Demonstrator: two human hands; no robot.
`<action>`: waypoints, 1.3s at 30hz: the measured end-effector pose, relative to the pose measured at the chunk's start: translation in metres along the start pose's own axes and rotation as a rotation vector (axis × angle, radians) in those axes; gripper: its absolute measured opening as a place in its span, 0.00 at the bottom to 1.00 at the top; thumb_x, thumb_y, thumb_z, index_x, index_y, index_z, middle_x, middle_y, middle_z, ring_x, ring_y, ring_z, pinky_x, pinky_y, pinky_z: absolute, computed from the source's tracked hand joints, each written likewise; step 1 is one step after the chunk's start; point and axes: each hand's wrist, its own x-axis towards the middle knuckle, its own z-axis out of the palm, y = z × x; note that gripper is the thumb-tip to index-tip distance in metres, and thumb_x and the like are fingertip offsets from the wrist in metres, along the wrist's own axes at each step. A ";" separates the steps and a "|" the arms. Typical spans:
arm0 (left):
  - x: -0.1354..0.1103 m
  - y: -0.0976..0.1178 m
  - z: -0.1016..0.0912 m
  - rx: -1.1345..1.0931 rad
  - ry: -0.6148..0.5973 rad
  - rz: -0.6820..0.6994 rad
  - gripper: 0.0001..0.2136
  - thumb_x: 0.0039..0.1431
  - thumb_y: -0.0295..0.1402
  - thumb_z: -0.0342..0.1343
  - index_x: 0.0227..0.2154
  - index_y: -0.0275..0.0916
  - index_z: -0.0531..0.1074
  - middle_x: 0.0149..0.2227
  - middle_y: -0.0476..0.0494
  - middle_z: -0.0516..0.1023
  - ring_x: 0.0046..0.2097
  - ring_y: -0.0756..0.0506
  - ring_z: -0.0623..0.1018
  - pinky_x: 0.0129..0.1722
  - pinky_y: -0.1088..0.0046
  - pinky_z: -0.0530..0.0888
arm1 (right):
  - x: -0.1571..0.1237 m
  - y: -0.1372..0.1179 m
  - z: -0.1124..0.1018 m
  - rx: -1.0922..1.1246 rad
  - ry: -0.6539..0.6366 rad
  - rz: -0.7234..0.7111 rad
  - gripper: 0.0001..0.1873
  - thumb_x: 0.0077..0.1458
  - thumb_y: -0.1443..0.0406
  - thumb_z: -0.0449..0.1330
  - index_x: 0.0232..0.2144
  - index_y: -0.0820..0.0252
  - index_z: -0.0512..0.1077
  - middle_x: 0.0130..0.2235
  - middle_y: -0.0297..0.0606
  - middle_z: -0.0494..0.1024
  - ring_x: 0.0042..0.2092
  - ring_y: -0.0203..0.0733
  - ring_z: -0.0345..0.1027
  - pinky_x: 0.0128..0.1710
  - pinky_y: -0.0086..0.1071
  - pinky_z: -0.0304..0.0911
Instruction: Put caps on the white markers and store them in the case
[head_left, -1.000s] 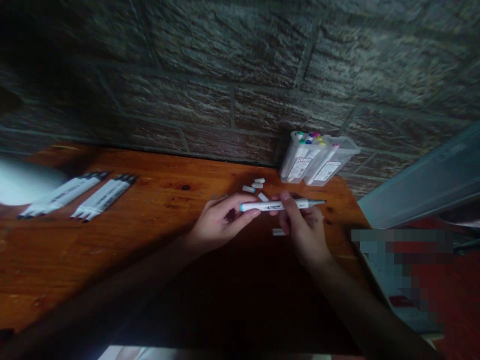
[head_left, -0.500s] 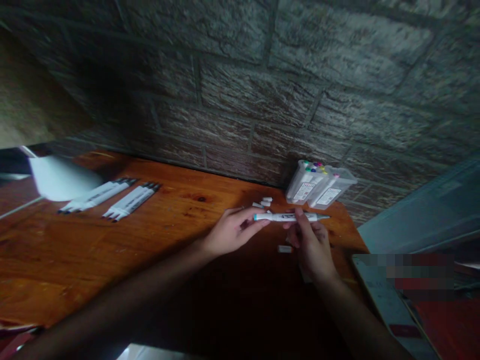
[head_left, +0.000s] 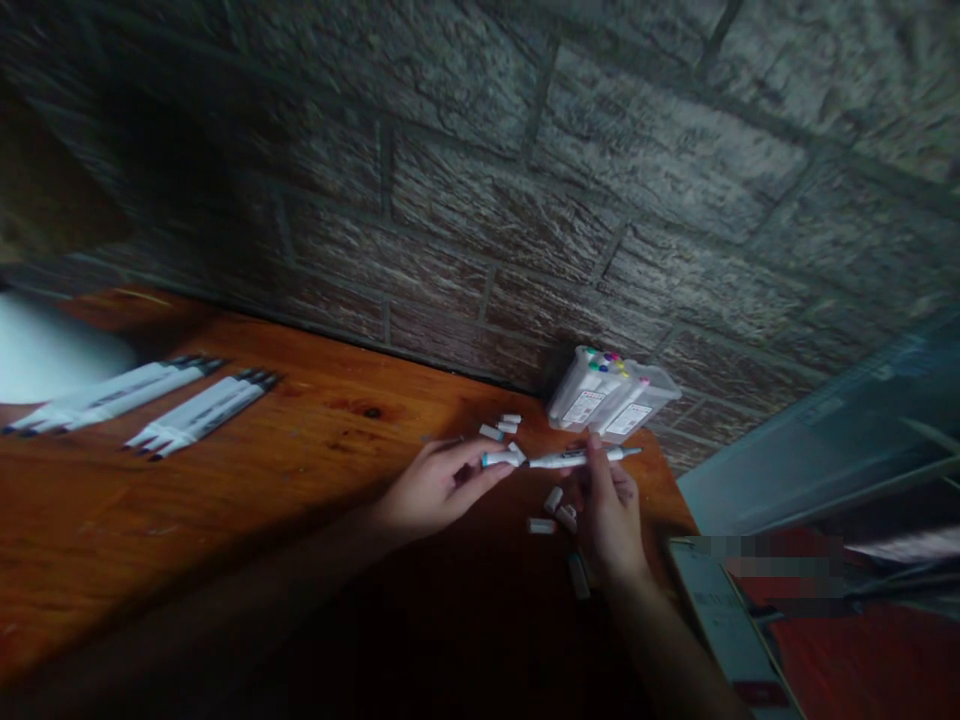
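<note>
My right hand is closed on a white marker, held level with a bare grey-blue tip pointing right. Between the fingertips of my left hand is a white marker cap with a blue-green end. A small gap shows a dark nib between cap and marker. Beyond my left fingers lie several loose caps. More loose caps rest on the table close to my right hand, partly in shadow.
Two clear plastic cases stand by the wall at the table's right corner; coloured marker ends show in them. Two rows of white markers lie on the wooden table at left. A stone-block wall rises behind. A pale panel is at lower right.
The cap in my left hand has come off the marker's left end, baring a dark nib. My view has turned right, so things sit further left.
</note>
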 end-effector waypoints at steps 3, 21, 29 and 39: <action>0.001 0.001 -0.001 -0.016 -0.017 -0.004 0.08 0.64 0.32 0.56 0.44 0.38 0.76 0.33 0.48 0.82 0.30 0.52 0.77 0.32 0.79 0.71 | -0.002 0.000 0.001 0.014 -0.038 0.000 0.24 0.55 0.45 0.61 0.27 0.62 0.75 0.14 0.23 0.57 0.16 0.28 0.46 0.14 0.24 0.44; 0.000 0.002 0.001 -0.015 -0.027 0.027 0.10 0.63 0.33 0.58 0.45 0.35 0.76 0.32 0.46 0.80 0.30 0.52 0.74 0.31 0.78 0.70 | -0.007 0.000 0.002 -0.147 -0.218 -0.104 0.26 0.57 0.46 0.59 0.25 0.63 0.75 0.14 0.25 0.59 0.16 0.29 0.49 0.16 0.27 0.43; 0.000 0.000 0.003 -0.045 -0.058 0.016 0.11 0.63 0.34 0.57 0.45 0.36 0.77 0.31 0.46 0.79 0.29 0.52 0.74 0.31 0.77 0.70 | -0.007 -0.002 0.005 -0.128 -0.206 -0.082 0.22 0.54 0.48 0.63 0.26 0.61 0.75 0.15 0.24 0.59 0.17 0.29 0.48 0.17 0.27 0.44; -0.001 -0.002 0.005 -0.066 0.017 -0.020 0.10 0.61 0.34 0.59 0.43 0.36 0.77 0.29 0.48 0.78 0.27 0.52 0.73 0.29 0.79 0.69 | -0.009 -0.006 0.000 -0.091 -0.220 -0.048 0.29 0.58 0.43 0.53 0.26 0.62 0.76 0.14 0.28 0.60 0.17 0.31 0.50 0.18 0.28 0.46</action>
